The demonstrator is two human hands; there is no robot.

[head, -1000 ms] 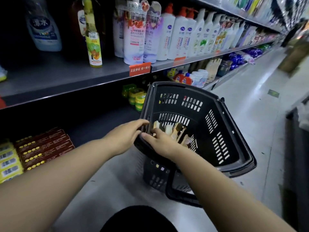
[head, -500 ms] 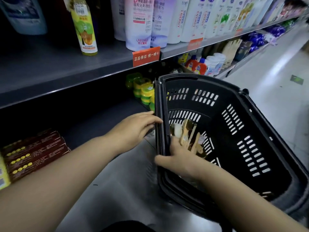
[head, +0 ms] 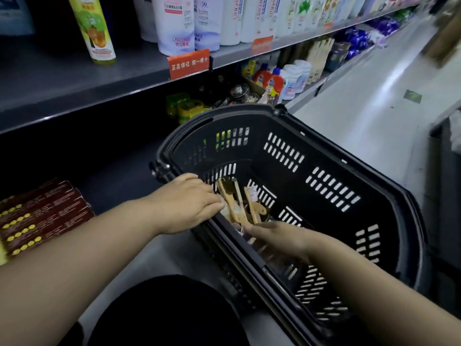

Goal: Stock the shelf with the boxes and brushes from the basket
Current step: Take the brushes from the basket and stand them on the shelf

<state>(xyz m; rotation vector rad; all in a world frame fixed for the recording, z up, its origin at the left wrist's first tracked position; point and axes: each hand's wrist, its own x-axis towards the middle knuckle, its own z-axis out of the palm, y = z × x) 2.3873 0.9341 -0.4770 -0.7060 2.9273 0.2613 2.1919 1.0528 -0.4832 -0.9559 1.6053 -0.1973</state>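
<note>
Several brushes (head: pixel 235 204) left in the basket (head: pixel 249 156) — stocking judged partly done.
Boxes (head: pixel 42 216) are stacked on the lower shelf (head: pixel 119 181); the left hand (head: pixel 187 203) is laid flat over the rim, nothing gripped; the right hand (head: pixel 277 238), inside, is blurred — its hold cannot be told.

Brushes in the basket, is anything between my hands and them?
Nothing visible. The left hand reaches over the near rim of the basket to the brushes; the right hand is inside, just beside them. Nothing lies on top.
</note>
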